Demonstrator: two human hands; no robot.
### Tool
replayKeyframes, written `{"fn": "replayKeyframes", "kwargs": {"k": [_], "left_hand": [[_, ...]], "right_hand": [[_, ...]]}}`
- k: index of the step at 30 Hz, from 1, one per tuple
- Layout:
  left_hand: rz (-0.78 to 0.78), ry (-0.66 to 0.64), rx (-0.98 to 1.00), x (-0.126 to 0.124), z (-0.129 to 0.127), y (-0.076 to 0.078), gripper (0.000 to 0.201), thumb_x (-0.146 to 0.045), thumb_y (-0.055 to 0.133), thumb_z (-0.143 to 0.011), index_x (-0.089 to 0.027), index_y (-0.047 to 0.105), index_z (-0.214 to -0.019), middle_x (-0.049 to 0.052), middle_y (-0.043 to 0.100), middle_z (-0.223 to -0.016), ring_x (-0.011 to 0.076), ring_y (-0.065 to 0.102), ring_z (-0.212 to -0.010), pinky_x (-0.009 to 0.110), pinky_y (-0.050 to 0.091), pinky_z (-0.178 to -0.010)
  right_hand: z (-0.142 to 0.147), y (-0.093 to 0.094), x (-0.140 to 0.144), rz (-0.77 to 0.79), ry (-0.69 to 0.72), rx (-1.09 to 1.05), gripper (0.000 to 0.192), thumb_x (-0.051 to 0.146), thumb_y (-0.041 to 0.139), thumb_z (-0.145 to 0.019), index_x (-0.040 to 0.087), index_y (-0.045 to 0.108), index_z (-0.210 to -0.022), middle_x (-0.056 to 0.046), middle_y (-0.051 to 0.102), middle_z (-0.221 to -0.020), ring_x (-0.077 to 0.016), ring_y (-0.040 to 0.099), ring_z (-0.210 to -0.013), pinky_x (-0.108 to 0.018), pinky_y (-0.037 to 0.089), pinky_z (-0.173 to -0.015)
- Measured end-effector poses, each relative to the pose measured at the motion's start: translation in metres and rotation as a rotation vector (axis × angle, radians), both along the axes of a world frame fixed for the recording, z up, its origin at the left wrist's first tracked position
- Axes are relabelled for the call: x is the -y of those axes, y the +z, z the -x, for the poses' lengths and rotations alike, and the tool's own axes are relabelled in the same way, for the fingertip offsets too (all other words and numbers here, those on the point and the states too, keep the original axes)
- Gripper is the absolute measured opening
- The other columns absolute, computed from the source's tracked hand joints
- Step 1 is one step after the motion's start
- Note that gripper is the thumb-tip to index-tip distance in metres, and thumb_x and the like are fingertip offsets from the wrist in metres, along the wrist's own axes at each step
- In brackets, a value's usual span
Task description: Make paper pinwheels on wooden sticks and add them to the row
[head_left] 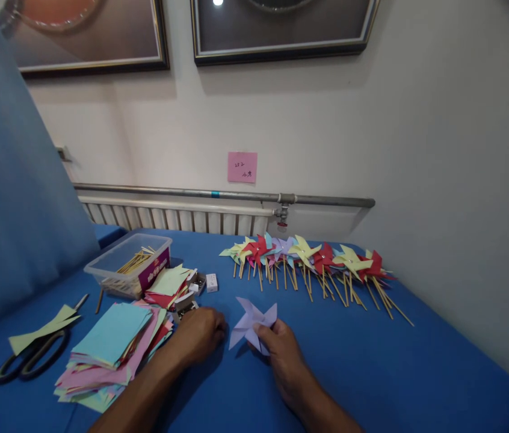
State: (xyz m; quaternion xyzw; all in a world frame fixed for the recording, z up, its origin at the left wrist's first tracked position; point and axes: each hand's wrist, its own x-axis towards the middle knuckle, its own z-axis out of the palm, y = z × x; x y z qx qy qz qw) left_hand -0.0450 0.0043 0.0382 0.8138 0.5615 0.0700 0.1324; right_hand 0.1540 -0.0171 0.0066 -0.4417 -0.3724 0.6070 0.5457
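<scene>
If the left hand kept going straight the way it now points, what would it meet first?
The left hand points up and slightly right across the blue table. First in that line seem to be the small metal pieces just ahead of its knuckles, then the little white box; depth is unclear.

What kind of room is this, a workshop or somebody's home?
Probably an indoor craft table, perhaps in a home or office: a blue-covered table set against a wall with a radiator, framed pictures above, and rows of finished paper pinwheels beside stacked coloured paper.
</scene>
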Motion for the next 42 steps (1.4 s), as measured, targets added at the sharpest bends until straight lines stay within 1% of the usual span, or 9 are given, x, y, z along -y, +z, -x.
{"fn": "replayKeyframes", "kwargs": {"k": [6,10,15,21,26,30,35,38,42], "left_hand": [[0.027,-0.005,-0.039,0.003,-0.002,0.006,0.024,-0.015,0.057,-0.085,-0.023,0.078,-0.093,0.009,0.081,-0.102,0.0272,0.073,-0.101,0.033,0.048,-0.084],[0.035,-0.027,-0.071,0.006,-0.003,0.012,0.025,-0.013,0.056,-0.086,-0.021,0.078,-0.095,0.011,0.080,-0.105,0.0287,0.073,-0.102,0.034,0.048,-0.084],[0.031,-0.042,-0.127,0.009,-0.006,0.018,0.026,-0.012,0.054,-0.089,-0.019,0.077,-0.098,0.013,0.079,-0.107,0.0294,0.074,-0.103,0.034,0.048,-0.083],[0.010,-0.053,-0.156,0.008,-0.008,0.016,0.025,-0.012,0.053,-0.090,-0.019,0.076,-0.096,0.013,0.078,-0.105,0.0296,0.074,-0.099,0.034,0.048,-0.080],[0.006,-0.069,-0.141,0.009,-0.007,0.014,0.024,-0.012,0.052,-0.090,-0.019,0.075,-0.095,0.013,0.078,-0.104,0.0290,0.074,-0.098,0.034,0.047,-0.078],[-0.012,-0.048,-0.101,0.008,-0.006,0.012,0.023,-0.013,0.052,-0.092,-0.019,0.074,-0.093,0.012,0.078,-0.101,0.0283,0.073,-0.094,0.033,0.045,-0.076],[-0.080,0.054,0.065,0.002,0.002,0.010,0.020,-0.012,0.053,-0.090,-0.019,0.071,-0.087,0.008,0.077,-0.095,0.0238,0.070,-0.090,0.032,0.042,-0.076],[-0.105,0.096,0.298,0.000,0.003,0.011,0.017,-0.013,0.054,-0.088,-0.020,0.068,-0.082,0.003,0.073,-0.087,0.0195,0.067,-0.084,0.029,0.044,-0.076],[-0.141,0.055,0.592,0.004,-0.006,0.010,0.017,-0.020,0.055,-0.090,-0.021,0.064,-0.076,0.002,0.069,-0.084,0.0185,0.064,-0.083,0.029,0.050,-0.079]], "right_hand": [[-0.001,0.001,0.001,-0.010,0.002,0.033,0.018,0.036,0.080,-0.072,0.021,0.071,-0.075,0.003,0.060,-0.053,-0.0220,0.063,-0.063,-0.032,0.051,-0.067],[-0.001,-0.002,-0.001,-0.008,0.002,0.028,0.020,0.037,0.080,-0.071,0.020,0.073,-0.080,0.003,0.063,-0.057,-0.0194,0.059,-0.059,-0.031,0.049,-0.064],[-0.001,-0.003,-0.001,-0.013,-0.001,0.029,0.020,0.037,0.080,-0.072,0.020,0.072,-0.078,0.003,0.064,-0.058,-0.0165,0.054,-0.054,-0.030,0.048,-0.062],[-0.001,-0.004,-0.001,-0.010,-0.007,0.048,0.020,0.037,0.081,-0.071,0.021,0.073,-0.080,0.002,0.065,-0.058,-0.0206,0.060,-0.059,-0.032,0.050,-0.066],[-0.001,-0.005,-0.001,-0.024,-0.009,0.072,0.020,0.037,0.081,-0.072,0.020,0.074,-0.081,0.002,0.066,-0.059,-0.0194,0.059,-0.057,-0.032,0.050,-0.065],[-0.001,-0.005,-0.002,-0.021,-0.015,0.080,0.023,0.039,0.081,-0.070,0.020,0.074,-0.081,0.002,0.067,-0.060,-0.0202,0.060,-0.058,-0.032,0.049,-0.064],[-0.002,-0.004,-0.002,-0.025,-0.037,0.094,0.026,0.039,0.082,-0.067,0.021,0.075,-0.084,0.001,0.069,-0.063,-0.0230,0.064,-0.064,-0.032,0.050,-0.065],[-0.002,-0.005,-0.004,-0.031,-0.059,0.113,0.023,0.038,0.082,-0.068,0.021,0.075,-0.082,0.000,0.070,-0.063,-0.0231,0.065,-0.065,-0.033,0.051,-0.067],[-0.003,-0.011,-0.007,-0.049,-0.084,0.123,0.027,0.039,0.082,-0.069,0.020,0.077,-0.086,-0.001,0.073,-0.067,-0.0253,0.069,-0.070,-0.033,0.053,-0.068]]}}
